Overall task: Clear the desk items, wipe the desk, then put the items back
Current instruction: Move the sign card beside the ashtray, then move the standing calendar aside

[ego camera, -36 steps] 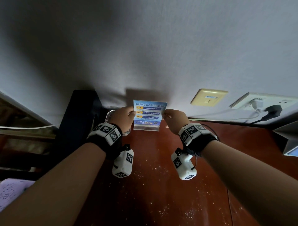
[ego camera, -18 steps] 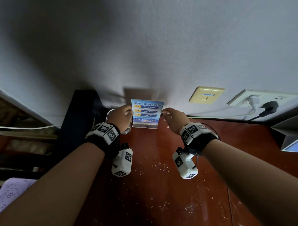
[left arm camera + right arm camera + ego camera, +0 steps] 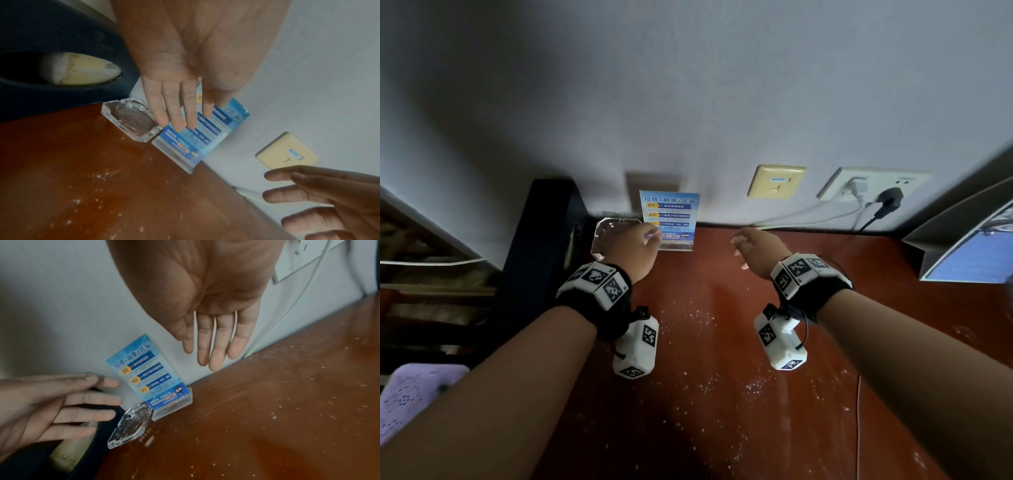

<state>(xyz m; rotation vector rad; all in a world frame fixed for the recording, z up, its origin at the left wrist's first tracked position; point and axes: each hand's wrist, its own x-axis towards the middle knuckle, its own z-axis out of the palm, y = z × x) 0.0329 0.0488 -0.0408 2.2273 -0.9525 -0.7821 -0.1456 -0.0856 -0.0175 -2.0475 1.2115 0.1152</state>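
In the head view, a blue printed card [image 3: 671, 212] in a clear stand is seen upright at the back edge of the worktop [image 3: 722, 394], close against the wall [image 3: 688, 102], with a glass ashtray [image 3: 607, 233] just beside it on the left. The left hand [image 3: 631, 245] is held in front of the card's lower left corner, and the right hand [image 3: 758, 250] is held well apart to the right; nothing is held in either grip. White specks are scattered over the worktop, so the wipe is judged unfinished or not thorough. In the left wrist view, the left fingers [image 3: 176, 113] are seen straight and relaxed over the ashtray and card, and whether the card is touched cannot be told; the right fingers are likewise spread and bare. In the right wrist view, the card's long axis is shown to run vertically, with its heading at the top, its printed face turned out from the wall toward the person, and its clear base resting flat on the worktop. This placing is judged to be chosen so that the print can be read and the middle of the worktop is left free.
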